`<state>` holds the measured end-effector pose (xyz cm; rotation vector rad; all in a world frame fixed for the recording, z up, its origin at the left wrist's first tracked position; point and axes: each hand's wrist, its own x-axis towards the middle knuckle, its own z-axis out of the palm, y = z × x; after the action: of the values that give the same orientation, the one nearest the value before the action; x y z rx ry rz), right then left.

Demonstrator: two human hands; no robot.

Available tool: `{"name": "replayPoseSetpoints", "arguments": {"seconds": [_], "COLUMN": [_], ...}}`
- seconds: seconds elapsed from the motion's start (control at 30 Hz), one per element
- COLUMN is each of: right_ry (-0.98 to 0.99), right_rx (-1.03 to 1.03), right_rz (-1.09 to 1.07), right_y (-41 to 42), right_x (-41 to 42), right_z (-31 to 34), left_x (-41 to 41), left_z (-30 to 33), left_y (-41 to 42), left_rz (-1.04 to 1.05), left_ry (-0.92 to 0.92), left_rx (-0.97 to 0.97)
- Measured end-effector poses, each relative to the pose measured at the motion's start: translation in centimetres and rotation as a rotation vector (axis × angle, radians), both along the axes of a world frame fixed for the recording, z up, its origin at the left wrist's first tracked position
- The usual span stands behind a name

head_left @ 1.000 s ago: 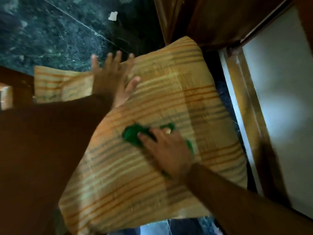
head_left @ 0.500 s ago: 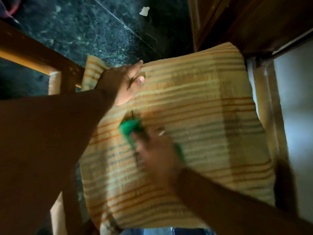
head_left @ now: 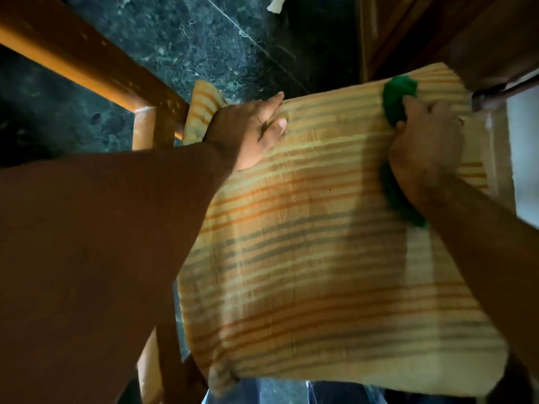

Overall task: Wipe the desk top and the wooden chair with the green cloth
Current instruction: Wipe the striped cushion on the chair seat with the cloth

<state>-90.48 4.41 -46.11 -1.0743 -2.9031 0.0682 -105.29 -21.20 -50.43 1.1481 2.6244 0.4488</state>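
A striped orange and cream cushion (head_left: 315,258) fills the middle of the view, lying on the wooden chair (head_left: 96,71), whose brown frame shows at the upper left. My right hand (head_left: 425,150) is shut on the green cloth (head_left: 396,94) and presses it against the cushion's far right corner. More of the cloth shows under my wrist. My left hand (head_left: 250,132) lies flat on the cushion's far left edge, fingers together, holding it down.
Dark speckled stone floor (head_left: 204,39) lies beyond the chair, with a white scrap (head_left: 275,4) on it. Dark wooden furniture (head_left: 437,30) stands at the upper right, close to the cushion's corner. A pale surface (head_left: 525,158) runs along the right edge.
My right hand has swept the green cloth from the cushion's middle left up to its far right corner. My left hand stays on the far left edge.
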Motion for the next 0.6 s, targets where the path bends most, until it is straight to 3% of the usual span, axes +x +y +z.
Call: {"name": "replayPoseSetpoints", "arguments": {"seconds": [0.03,0.1,0.2,0.27,0.4,0.5,0.6], "right_ry": [-0.046,-0.051,-0.100,-0.176,-0.176,-0.191,-0.230], "right_rx": [-0.012,-0.116,-0.449,-0.501,-0.391,-0.431,-0.439], "right_rz": [-0.017,0.151,0.695,1.007,1.156,1.351,1.369], "right_y": [-2.5,-10.2,-22.0,-26.0,-24.1,-23.3,-22.5], "right_x": [-0.1,1.4,6.4,9.3,10.3,10.4,10.0], "right_z": [-0.2,-0.8,0.0,0.6,-0.2,0.1,0.0], "left_x": [-0.1,-0.3,-0.7,-0.8,-0.6,-0.4,-0.1], "left_z": [-0.1,-0.3,-0.7,-0.8,-0.8,-0.3,0.3], "left_y": [0.0,0.0,-0.1,-0.1,-0.1,-0.3,-0.6], "left_rz": [-0.004,-0.001,0.004,0.003,0.006,0.007,-0.015], "left_ry": [-0.014,-0.058,-0.119,-0.139,-0.124,-0.050,0.010], "left_rx": [0.005,0.006,-0.006,-0.002,-0.010,-0.041,-0.043]}}
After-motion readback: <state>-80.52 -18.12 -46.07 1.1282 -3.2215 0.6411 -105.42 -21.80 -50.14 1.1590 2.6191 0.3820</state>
